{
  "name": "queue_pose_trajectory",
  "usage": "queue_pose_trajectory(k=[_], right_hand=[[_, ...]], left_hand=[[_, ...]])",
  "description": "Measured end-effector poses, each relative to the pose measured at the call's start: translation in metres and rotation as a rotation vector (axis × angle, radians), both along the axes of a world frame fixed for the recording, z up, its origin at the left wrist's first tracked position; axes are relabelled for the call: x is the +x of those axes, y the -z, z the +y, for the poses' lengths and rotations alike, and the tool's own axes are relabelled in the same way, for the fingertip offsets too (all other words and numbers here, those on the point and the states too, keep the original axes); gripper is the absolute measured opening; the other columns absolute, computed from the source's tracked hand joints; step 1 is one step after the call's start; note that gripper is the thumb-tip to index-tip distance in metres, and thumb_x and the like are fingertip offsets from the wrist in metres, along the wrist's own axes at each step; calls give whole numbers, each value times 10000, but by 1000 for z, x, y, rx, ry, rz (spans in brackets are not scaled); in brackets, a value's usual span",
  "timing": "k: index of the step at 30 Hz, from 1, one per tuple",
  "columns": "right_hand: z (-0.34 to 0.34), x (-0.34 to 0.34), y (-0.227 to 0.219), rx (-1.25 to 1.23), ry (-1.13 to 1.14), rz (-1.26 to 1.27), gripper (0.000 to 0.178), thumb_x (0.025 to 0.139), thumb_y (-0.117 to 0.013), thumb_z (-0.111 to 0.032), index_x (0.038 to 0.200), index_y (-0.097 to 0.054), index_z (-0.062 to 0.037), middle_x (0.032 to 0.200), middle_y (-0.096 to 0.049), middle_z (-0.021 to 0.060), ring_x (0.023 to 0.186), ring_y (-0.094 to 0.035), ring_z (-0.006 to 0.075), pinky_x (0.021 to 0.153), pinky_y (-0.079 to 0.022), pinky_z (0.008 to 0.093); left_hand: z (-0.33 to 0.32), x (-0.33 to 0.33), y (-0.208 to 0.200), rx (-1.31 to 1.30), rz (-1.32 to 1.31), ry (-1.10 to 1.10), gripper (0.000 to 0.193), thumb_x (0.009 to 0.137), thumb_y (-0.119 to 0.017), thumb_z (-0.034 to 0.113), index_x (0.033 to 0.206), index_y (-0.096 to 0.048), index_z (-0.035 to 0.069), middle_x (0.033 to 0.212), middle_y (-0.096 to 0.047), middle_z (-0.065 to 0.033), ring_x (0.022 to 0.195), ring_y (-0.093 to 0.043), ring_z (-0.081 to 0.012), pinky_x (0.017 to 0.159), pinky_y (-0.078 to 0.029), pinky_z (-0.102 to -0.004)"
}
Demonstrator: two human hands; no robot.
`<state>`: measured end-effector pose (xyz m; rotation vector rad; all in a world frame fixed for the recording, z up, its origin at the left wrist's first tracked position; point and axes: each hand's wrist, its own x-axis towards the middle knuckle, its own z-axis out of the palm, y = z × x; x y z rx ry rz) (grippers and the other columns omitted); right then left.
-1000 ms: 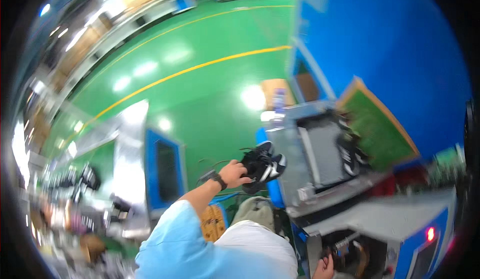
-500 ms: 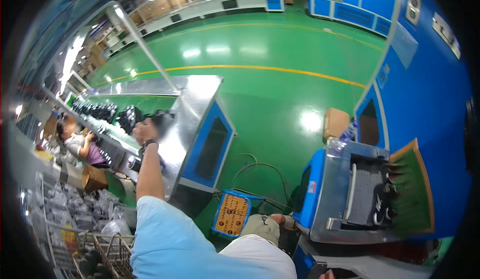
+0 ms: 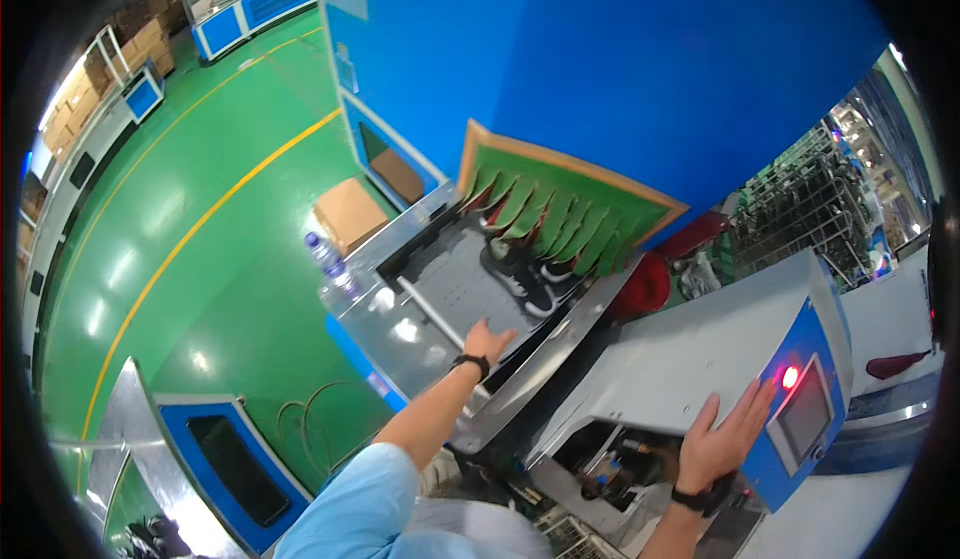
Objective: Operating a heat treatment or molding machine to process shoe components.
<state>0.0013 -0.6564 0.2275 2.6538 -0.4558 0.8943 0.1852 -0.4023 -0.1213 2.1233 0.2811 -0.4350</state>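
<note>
Head view, reading from the left: green floor with a yellow line, a cardboard box and a plastic bottle at the left end of the steel conveyor frame. My left hand reaches out over the near edge of the grey belt, fingers spread and empty, palm down, gripping nothing. The black shoes lie together further along the belt, near its far edge, just short of the green flap curtain at the machine mouth; the hand is near them but apart. To the right, my right hand lies flat and open on the grey machine housing, beside the red lamp and small screen, holding nothing. I judge the shoes already placed on the belt; passing under the curtain looks like what is left.
</note>
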Motion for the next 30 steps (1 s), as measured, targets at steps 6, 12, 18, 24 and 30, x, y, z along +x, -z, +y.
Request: queue_pose_trajectory(k=[6, 12, 18, 24, 30], right_hand=[[4, -2, 4, -22, 78, 23, 548, 916, -548, -109, 1418, -459, 90, 1500, -433, 288, 1379, -446, 445, 1143, -341, 526], [3, 2, 1, -4, 85, 43, 503, 937, -486, -125, 1380, -479, 114, 1481, -425, 332, 1349, -459, 491, 1117, -373, 549], [-1, 3, 1, -54, 77, 23, 490, 930, -504, -144, 1347, -506, 113, 1414, -503, 317, 1328, -482, 475, 1100, -398, 533], [10, 5, -8, 55, 1, -86, 476, 906, -557, -113, 1321, -516, 115, 1406, -514, 302, 1301, -498, 468, 1104, -391, 530], [96, -72, 52, 1071, -668, -311, 1190, 790, -818, -428, 1572, -38, 13, 1516, -351, 290, 1419, -352, 410, 1174, -262, 504]], left_hand=[[-72, 150, 38, -147, 60, -345, 1046, 618, -819, 690, 1231, -530, -106, 1236, -623, -293, 1192, -605, -388, 995, -484, -464], [-75, 176, 45, 142, -18, -500, 764, 647, -847, 470, 1117, -600, -80, 1060, -689, -221, 1000, -674, -370, 887, -530, -440], [-13, 112, -18, -736, -29, -179, 459, 695, -793, 79, 1114, -663, -55, 951, -711, -89, 832, -666, -182, 800, -524, -322], [42, 1, -149, -1037, 58, 131, 682, 704, -771, -41, 1347, -546, -24, 1181, -660, -78, 1049, -632, -175, 969, -502, -342], [51, -115, -229, -1259, 193, 408, 969, 648, -902, 117, 1466, -400, -18, 1328, -590, -84, 1222, -565, -182, 1069, -437, -347]])
